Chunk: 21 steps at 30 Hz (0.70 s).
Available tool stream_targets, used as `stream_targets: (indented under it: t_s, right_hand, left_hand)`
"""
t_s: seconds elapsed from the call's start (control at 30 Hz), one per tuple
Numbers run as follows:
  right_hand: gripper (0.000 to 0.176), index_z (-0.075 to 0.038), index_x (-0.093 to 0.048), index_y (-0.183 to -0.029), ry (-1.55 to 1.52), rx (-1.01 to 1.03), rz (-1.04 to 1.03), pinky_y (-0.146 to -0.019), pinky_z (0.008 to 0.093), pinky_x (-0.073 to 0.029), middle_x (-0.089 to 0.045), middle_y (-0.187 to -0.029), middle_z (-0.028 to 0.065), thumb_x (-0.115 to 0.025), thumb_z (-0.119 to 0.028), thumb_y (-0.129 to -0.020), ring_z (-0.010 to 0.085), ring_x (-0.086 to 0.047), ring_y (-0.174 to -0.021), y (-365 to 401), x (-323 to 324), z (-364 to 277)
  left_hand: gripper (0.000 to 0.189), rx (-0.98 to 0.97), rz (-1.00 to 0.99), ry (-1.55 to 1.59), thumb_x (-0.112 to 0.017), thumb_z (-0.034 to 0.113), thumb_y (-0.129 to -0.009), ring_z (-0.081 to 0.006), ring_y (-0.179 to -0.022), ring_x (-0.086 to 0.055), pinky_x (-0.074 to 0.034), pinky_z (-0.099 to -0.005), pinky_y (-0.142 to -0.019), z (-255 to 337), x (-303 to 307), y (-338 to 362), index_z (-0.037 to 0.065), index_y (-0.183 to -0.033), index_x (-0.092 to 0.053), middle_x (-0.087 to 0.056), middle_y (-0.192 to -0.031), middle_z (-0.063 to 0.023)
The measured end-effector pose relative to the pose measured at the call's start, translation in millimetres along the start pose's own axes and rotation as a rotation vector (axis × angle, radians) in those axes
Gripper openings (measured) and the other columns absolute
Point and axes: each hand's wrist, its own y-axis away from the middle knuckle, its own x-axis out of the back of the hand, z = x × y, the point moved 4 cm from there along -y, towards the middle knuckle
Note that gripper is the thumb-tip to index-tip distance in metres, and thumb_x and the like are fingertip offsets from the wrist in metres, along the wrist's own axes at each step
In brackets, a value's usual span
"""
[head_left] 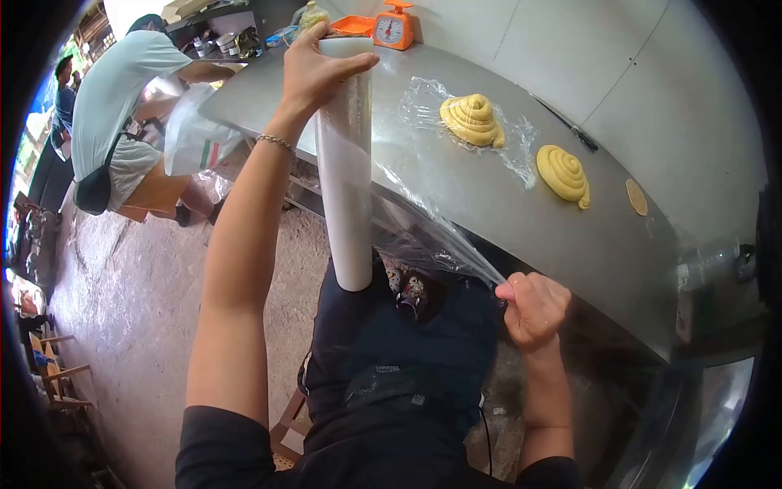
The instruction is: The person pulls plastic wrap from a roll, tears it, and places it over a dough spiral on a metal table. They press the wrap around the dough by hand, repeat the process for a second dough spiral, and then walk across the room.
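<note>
My left hand (322,72) grips the top of a tall roll of plastic wrap (346,187), whose lower end rests by my thigh. A clear sheet of film (440,224) stretches from the roll down to the right, bunched where my right hand (533,306) is closed on its edge. On the metal table beyond sits a coiled yellow dough spiral (472,121) on a crumpled piece of plastic film (525,155). A second coiled dough spiral (563,174) lies bare on the metal to its right, with a small flat round piece (636,197) farther right.
An orange kitchen scale (393,28) and an orange tray (352,25) stand at the table's (481,204) back. A long dark thin tool (570,126) lies along the wall. At the left, another person (126,98) bends over a work surface, near a hanging plastic bag (199,138).
</note>
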Motion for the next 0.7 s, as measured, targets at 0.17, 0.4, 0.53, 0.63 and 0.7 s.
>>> stream_targets:
  t_s: [0.17,0.4,0.53,0.63,0.7]
  right_hand:
    - [0.013,0.000,-0.066,-0.084,-0.065,-0.040,0.085,-0.047,0.0360,-0.034,-0.045,-0.063,0.0067,-0.079,0.002,-0.084,0.0247,-0.045,-0.048,19,7,-1]
    - [0.011,-0.002,-0.059,-0.078,-0.101,-0.251,0.145,-0.051,0.0354,-0.045,-0.057,-0.066,0.0111,-0.057,0.009,-0.076,0.0282,-0.056,-0.051,92,29,-9]
    - [0.011,-0.002,-0.054,-0.076,-0.064,-0.355,0.225,-0.050,0.0343,-0.046,-0.053,-0.063,0.0095,-0.052,0.009,-0.078,0.0247,-0.053,-0.048,135,42,-16]
    - [0.011,-0.002,-0.052,-0.074,0.020,-0.430,0.319,-0.052,0.0347,-0.049,-0.053,-0.062,0.0090,-0.052,0.007,-0.081,0.0233,-0.053,-0.049,162,55,-20]
    - [0.011,-0.002,-0.050,-0.073,0.066,-0.456,0.405,-0.054,0.0352,-0.049,-0.054,-0.062,0.0091,-0.053,0.005,-0.082,0.0233,-0.054,-0.050,174,73,-17]
  left_hand:
    - [0.064,0.023,0.011,-0.036,-0.102,0.042,-0.069,-0.0178,-0.090,-0.077,-0.062,-0.0323,-0.085,1,2,-12,0.000,-0.112,-0.078,-0.081,-0.104,-0.0117]
    - [0.054,0.053,0.040,-0.034,-0.101,0.038,-0.074,-0.0149,-0.082,-0.075,-0.063,-0.0319,-0.074,-28,13,-21,0.003,-0.103,-0.071,-0.077,-0.093,-0.0081]
    - [0.053,0.113,0.032,-0.061,-0.101,0.038,-0.075,-0.0151,-0.078,-0.073,-0.062,-0.0317,-0.072,-32,21,-25,0.003,-0.101,-0.071,-0.075,-0.090,-0.0073]
    - [0.050,0.212,0.046,-0.097,-0.100,0.036,-0.075,-0.0153,-0.077,-0.072,-0.061,-0.0322,-0.072,-63,28,-33,0.004,-0.100,-0.072,-0.074,-0.090,-0.0073]
    - [0.048,0.290,0.062,-0.047,-0.100,0.034,-0.075,-0.0155,-0.079,-0.071,-0.059,-0.0325,-0.073,-81,32,-31,0.003,-0.102,-0.074,-0.075,-0.092,-0.0066]
